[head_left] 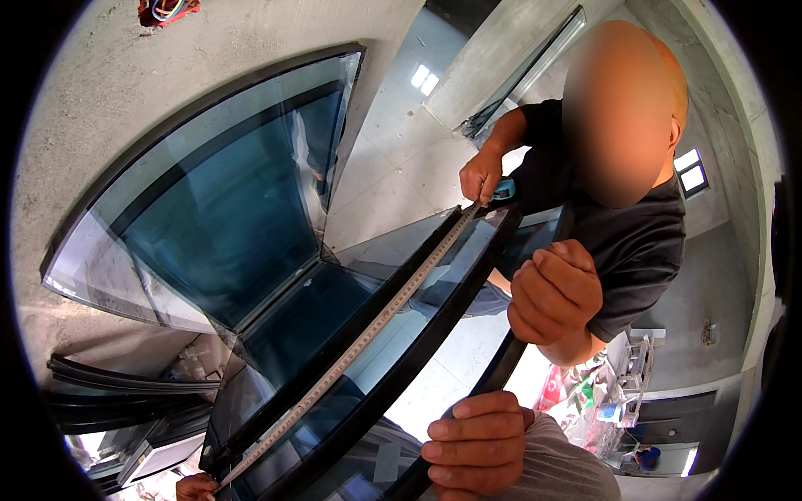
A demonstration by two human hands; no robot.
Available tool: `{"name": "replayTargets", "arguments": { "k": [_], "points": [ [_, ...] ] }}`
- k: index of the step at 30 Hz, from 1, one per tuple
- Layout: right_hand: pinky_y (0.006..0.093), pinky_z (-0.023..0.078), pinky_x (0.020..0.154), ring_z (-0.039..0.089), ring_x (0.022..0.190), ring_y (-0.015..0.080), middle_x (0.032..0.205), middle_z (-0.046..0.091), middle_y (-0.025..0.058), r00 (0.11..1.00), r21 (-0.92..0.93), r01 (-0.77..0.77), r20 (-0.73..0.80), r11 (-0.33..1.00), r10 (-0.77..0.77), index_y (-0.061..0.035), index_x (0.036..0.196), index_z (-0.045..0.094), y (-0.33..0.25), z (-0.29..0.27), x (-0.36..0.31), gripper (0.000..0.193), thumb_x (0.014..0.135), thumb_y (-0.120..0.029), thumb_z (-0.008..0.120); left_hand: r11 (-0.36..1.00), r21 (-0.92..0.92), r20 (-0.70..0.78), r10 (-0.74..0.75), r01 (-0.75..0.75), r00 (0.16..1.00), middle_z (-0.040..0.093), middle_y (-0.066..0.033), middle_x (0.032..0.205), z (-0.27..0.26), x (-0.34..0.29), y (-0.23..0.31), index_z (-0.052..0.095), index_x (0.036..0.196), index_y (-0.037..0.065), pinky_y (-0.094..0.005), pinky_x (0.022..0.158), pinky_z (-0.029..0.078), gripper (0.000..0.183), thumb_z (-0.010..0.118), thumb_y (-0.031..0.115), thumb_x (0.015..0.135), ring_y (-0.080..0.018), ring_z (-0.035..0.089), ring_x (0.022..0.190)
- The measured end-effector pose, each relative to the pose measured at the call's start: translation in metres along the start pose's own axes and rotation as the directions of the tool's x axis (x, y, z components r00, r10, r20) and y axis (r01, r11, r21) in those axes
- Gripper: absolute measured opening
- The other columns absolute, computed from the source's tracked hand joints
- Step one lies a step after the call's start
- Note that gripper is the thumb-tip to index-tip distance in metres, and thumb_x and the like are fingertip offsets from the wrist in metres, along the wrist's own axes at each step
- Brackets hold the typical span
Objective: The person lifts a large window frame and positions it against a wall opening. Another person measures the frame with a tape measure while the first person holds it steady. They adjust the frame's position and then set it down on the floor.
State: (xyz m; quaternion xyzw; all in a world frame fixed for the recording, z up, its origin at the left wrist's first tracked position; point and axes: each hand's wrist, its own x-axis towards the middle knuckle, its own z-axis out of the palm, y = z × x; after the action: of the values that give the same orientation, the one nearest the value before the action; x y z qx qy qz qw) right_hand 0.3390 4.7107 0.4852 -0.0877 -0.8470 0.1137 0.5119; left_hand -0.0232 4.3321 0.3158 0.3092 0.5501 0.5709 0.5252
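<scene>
Several glass panes with black edges point(401, 359) stand on edge side by side, running from lower left to upper right. A tape measure's pale blade point(359, 344) is stretched along the top of them. At the lower left my left hand point(196, 487), partly cut off by the picture's edge, pinches the end of the blade. My right hand point(478, 442) has its fingers wrapped over the black edge of the nearest pane. Opposite me a person in a dark shirt holds the teal tape case point(503, 189) in one hand point(482, 174); their other hand point(555, 292) grips the nearest pane's far end.
A large bluish glass pane point(225, 200) leans against the grey wall point(109, 134) on the left. Dark curved strips and frames point(134, 388) lie stacked at the lower left. Plastic sheeting and a bucket point(610, 412) stand beyond the person. Coloured wires stick out of a red wall box point(170, 10).
</scene>
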Motion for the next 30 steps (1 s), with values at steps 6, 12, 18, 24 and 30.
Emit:
{"name": "replayTargets", "arguments": {
  "k": [6, 12, 18, 24, 30],
  "points": [
    [0.0437, 0.058, 0.085, 0.074, 0.09, 0.0269, 0.095, 0.079, 0.0102, 0.999, 0.007, 0.04, 0.031, 0.999, -0.04, -0.0058, 0.1, 0.074, 0.0046, -0.0027, -0.0002, 0.032, 0.102, -0.035, 0.062, 0.999, 0.032, 0.014, -0.024, 0.023, 1.0, 0.067, -0.0046, 0.103, -0.0016, -0.0027, 0.001, 0.071, 0.133, 0.006, -0.0229, 0.053, 0.031, 0.046, 0.075, 0.04, 0.103, -0.0037, 0.042, 0.06],
    [0.0436, 0.058, 0.084, 0.074, 0.089, 0.0267, 0.095, 0.079, 0.0104, 1.0, 0.004, 0.013, -0.027, 1.0, -0.013, -0.0062, 0.098, 0.073, 0.0018, 0.0041, 0.0023, 0.031, 0.102, -0.035, 0.062, 0.996, -0.014, -0.051, -0.085, 0.084, 0.995, 0.07, -0.005, 0.11, 0.0001, -0.0077, 0.0, 0.071, 0.131, 0.005, -0.0216, 0.055, 0.033, 0.045, 0.077, 0.039, 0.102, -0.0038, 0.047, 0.063],
    [0.0439, 0.058, 0.083, 0.073, 0.088, 0.027, 0.094, 0.078, 0.0109, 0.999, 0.004, 0.041, -0.018, 0.999, -0.041, -0.0061, 0.097, 0.072, 0.0047, 0.0034, 0.0027, 0.03, 0.103, -0.033, 0.061, 0.987, -0.061, -0.081, -0.154, 0.15, 0.985, 0.071, -0.0001, 0.107, 0.0007, -0.0096, 0.0012, 0.071, 0.13, 0.007, -0.0214, 0.056, 0.033, 0.044, 0.08, 0.037, 0.1, -0.0026, 0.049, 0.066],
    [0.0441, 0.058, 0.083, 0.074, 0.087, 0.0272, 0.094, 0.079, 0.0114, 1.0, 0.004, 0.028, 0.003, 1.0, -0.028, -0.0058, 0.097, 0.072, 0.0028, 0.0015, 0.0031, 0.03, 0.102, -0.033, 0.061, 0.985, -0.098, -0.072, -0.15, 0.142, 0.986, 0.071, 0.0025, 0.1, 0.007, -0.0038, 0.0059, 0.07, 0.13, 0.005, -0.0206, 0.056, 0.031, 0.046, 0.08, 0.038, 0.1, -0.0018, 0.048, 0.066],
    [0.0438, 0.058, 0.082, 0.074, 0.087, 0.0271, 0.094, 0.079, 0.0114, 1.0, 0.002, 0.015, -0.026, 1.0, -0.015, -0.0059, 0.096, 0.072, 0.0016, 0.0046, 0.0044, 0.03, 0.102, -0.033, 0.061, 0.968, -0.099, -0.07, -0.238, 0.231, 0.969, 0.068, 0.0032, 0.09, 0.0028, -0.0043, 0.0061, 0.067, 0.128, 0.004, -0.0204, 0.056, 0.032, 0.048, 0.081, 0.04, 0.099, -0.0018, 0.048, 0.065]
  ]
}}
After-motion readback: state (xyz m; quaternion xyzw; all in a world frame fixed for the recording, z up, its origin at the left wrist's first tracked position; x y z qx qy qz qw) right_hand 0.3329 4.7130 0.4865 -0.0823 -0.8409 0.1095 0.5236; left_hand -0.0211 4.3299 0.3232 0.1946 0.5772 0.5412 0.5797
